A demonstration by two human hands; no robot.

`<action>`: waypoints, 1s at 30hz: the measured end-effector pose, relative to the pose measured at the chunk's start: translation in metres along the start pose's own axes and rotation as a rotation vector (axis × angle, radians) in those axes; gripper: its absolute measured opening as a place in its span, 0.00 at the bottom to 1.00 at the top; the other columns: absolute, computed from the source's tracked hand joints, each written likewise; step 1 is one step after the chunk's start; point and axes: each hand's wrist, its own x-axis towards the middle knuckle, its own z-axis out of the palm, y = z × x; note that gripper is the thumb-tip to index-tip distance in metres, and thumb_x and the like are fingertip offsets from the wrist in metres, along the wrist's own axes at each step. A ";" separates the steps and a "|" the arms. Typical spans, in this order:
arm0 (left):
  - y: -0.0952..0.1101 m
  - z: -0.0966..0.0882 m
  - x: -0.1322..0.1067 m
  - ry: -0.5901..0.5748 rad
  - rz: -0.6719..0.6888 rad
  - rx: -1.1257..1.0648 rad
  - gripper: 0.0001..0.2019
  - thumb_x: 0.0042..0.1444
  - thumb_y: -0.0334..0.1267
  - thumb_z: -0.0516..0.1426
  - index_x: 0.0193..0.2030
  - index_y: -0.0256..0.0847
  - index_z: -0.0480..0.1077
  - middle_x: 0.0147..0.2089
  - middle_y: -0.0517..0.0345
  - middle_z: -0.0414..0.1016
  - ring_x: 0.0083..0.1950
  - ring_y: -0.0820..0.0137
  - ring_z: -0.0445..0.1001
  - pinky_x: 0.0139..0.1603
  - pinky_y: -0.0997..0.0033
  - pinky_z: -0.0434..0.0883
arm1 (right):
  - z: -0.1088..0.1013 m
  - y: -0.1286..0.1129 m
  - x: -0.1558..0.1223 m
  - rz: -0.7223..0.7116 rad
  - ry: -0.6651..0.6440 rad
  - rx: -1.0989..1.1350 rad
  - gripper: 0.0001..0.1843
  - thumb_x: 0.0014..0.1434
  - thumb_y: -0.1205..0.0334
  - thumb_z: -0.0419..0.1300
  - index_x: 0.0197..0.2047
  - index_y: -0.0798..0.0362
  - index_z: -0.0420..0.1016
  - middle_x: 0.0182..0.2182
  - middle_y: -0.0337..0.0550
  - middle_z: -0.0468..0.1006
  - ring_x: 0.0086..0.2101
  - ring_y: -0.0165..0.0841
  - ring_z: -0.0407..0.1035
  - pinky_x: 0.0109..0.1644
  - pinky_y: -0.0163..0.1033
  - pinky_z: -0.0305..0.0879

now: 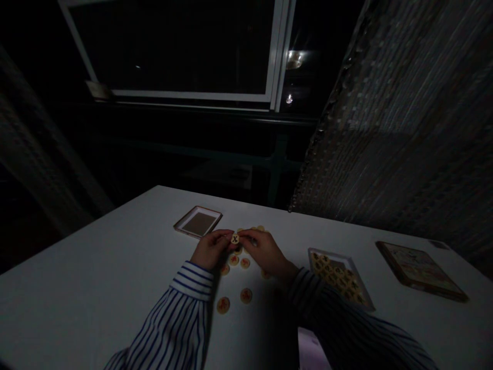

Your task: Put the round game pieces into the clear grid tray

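Between the fingertips of both hands is a round xiangqi piece (234, 238) with a dark character on its face. My left hand (209, 249) pinches it from the left, and my right hand (266, 251) pinches it from the right. Below and around the hands lie several loose pieces with red characters, such as one red piece (246, 295) and another red piece (223, 305) nearer to me. A few more pale pieces (260, 228) show behind my right hand, partly hidden.
An open shallow box (198, 221) sits left of the hands. To the right, a tray (368, 300) holds several dark-lettered pieces, with a picture-covered box lid (419, 267) beyond it. A lit pale object (311, 350) is at the near edge. The white table (115, 272) carries everything.
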 end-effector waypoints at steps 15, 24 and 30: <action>-0.005 -0.001 -0.002 -0.090 0.088 0.149 0.24 0.38 0.41 0.62 0.43 0.31 0.69 0.38 0.46 0.75 0.40 0.62 0.73 0.45 0.60 0.67 | 0.003 0.006 0.000 0.059 0.018 0.157 0.13 0.54 0.62 0.52 0.40 0.53 0.73 0.35 0.42 0.76 0.35 0.30 0.69 0.40 0.35 0.64; -0.005 -0.003 -0.001 -0.038 0.174 0.275 0.17 0.41 0.39 0.59 0.40 0.35 0.69 0.34 0.53 0.75 0.36 0.67 0.73 0.40 0.67 0.68 | 0.001 0.003 0.000 0.058 0.051 0.049 0.13 0.55 0.60 0.50 0.39 0.53 0.73 0.33 0.40 0.76 0.33 0.29 0.68 0.37 0.33 0.62; -0.010 -0.008 0.002 0.023 0.197 0.268 0.16 0.42 0.37 0.58 0.41 0.36 0.68 0.33 0.55 0.74 0.34 0.70 0.72 0.38 0.70 0.68 | -0.001 0.004 -0.001 0.056 0.070 0.021 0.13 0.55 0.61 0.50 0.39 0.52 0.73 0.34 0.40 0.76 0.34 0.29 0.68 0.38 0.34 0.62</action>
